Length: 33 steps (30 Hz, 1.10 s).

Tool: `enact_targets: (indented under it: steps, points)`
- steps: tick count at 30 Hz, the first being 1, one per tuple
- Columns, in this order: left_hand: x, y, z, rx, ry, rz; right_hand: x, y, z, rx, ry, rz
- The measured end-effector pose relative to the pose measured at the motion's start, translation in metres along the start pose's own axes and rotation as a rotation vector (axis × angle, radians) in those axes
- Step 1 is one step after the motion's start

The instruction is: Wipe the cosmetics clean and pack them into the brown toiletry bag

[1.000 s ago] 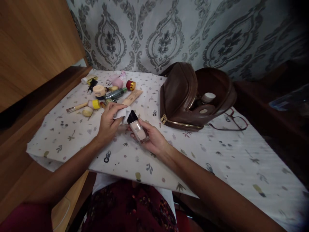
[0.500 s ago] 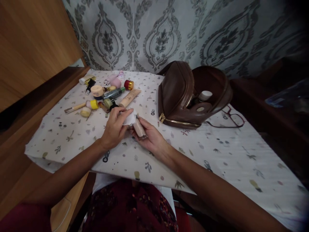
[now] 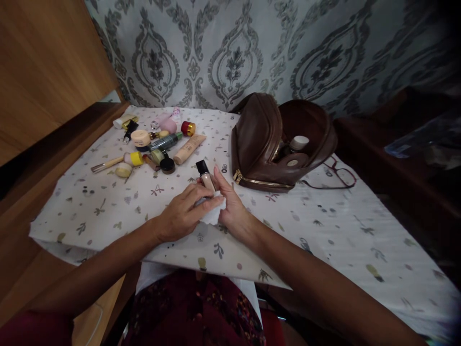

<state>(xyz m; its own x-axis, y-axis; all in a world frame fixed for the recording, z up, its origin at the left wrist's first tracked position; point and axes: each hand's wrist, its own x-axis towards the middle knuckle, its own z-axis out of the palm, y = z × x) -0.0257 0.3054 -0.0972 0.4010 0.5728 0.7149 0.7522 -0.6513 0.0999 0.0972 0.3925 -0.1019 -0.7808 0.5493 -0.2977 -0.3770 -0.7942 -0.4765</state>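
Note:
A foundation bottle (image 3: 207, 179) with beige contents and a square black cap is gripped in my right hand (image 3: 235, 207), cap pointing away from me. My left hand (image 3: 183, 209) presses a crumpled white tissue (image 3: 213, 216) against the bottle's lower part, its fingers closed over the tissue. Both hands meet above the near side of the table; the bottle's base is hidden behind the fingers and tissue. Just beyond them lie a beige squeeze tube (image 3: 189, 148) and a small black-lidded jar (image 3: 167, 166).
Several cosmetics, including a cream jar (image 3: 140, 140), a green-capped bottle (image 3: 165, 142) and a makeup brush (image 3: 107, 164), lie at the left. An unzipped brown leather bag (image 3: 256, 139) stands right of centre, holding a white-capped container (image 3: 299, 142). Eyeglasses (image 3: 336, 179) rest beside it.
The tissue has moved from the bottle's far end to its near end with my left hand. The bottle has turned so its black cap shows at the far end.

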Motion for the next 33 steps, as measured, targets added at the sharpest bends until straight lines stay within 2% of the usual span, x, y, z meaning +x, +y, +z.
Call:
enact_targets:
  steps: [4, 8, 14, 17, 19, 22, 24, 27, 33]
  points:
    - [0.000, -0.004, -0.003, -0.038, 0.011, -0.019, -0.001, 0.001, 0.004, 0.099, 0.049, 0.062]
    - [-0.001, -0.012, -0.011, -0.001, 0.053, -0.100, -0.001, 0.003, 0.009, 0.126, 0.120, 0.028]
    - [-0.001, -0.027, -0.025, 0.010, 0.150, -0.332, -0.005, 0.007, 0.011, -0.116, 0.000, -0.017]
    - [0.000, -0.037, -0.030, -0.111, 0.210, -0.489, -0.009, 0.007, 0.012, -0.300, -0.066, -0.044]
    - [0.000, -0.044, -0.031, -0.260, 0.201, -0.596, -0.010, 0.006, 0.013, -0.364, -0.111, -0.061]
    - [-0.001, -0.051, -0.029, -0.492, 0.163, -0.746, -0.009, 0.005, 0.012, -0.364, -0.142, -0.070]
    - [-0.001, -0.051, -0.027, -0.542, 0.165, -0.799, -0.007, 0.006, 0.010, -0.314, -0.135, -0.091]
    - [-0.001, -0.048, -0.025, -0.422, 0.173, -0.773, -0.004, 0.006, 0.008, -0.208, -0.096, -0.105]
    - [-0.005, -0.043, -0.017, -0.085, 0.177, -0.527, -0.002, 0.008, 0.009, -0.080, -0.028, -0.033]
